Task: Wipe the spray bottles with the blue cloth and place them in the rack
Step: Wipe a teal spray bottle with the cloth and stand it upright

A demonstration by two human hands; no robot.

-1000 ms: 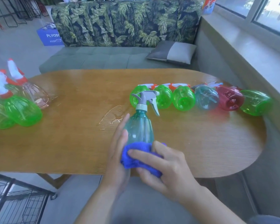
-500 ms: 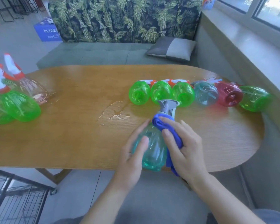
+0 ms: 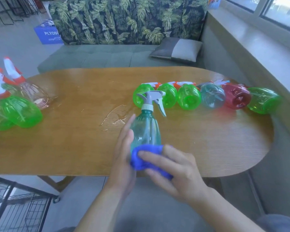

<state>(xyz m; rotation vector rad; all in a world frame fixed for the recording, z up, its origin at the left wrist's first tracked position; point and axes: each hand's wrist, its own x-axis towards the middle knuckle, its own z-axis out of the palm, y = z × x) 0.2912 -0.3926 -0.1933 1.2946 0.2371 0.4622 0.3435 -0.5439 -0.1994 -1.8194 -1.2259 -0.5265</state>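
Since half a second ago the blue cloth (image 3: 145, 159) has slid from the neck of the teal spray bottle (image 3: 146, 131) down to its base, and the bottle has tipped back up, its grey trigger head (image 3: 153, 99) pointing toward twelve o'clock.

At nine o'clock on the table (image 3: 74, 131), a cluster of green bottles (image 3: 18, 113) and one clear bottle (image 3: 35, 96) lies on its side. At seven o'clock, below the table edge, stands the black wire rack (image 3: 15, 206), where the wiped bottle is to go.

At the near edge, around six o'clock, the left hand (image 3: 124, 158) lies along the bottle's left flank with fingers nearly straight, propping it rather than wrapping it. The right hand (image 3: 172, 168) holds the cloth bunched against the bottom of the bottle, fingers curled over the fabric.

From one to three o'clock a row of six bottles (image 3: 208, 97) lies base-forward: three green, one pale blue, one red, one green.

To do the wiping well, I judge the left hand should roll the bottle while the right keeps the cloth pressed flat, so every face, the underside and the trigger included, gets covered. A firmer left-hand hold would guard against the smooth plastic slipping off the table edge.
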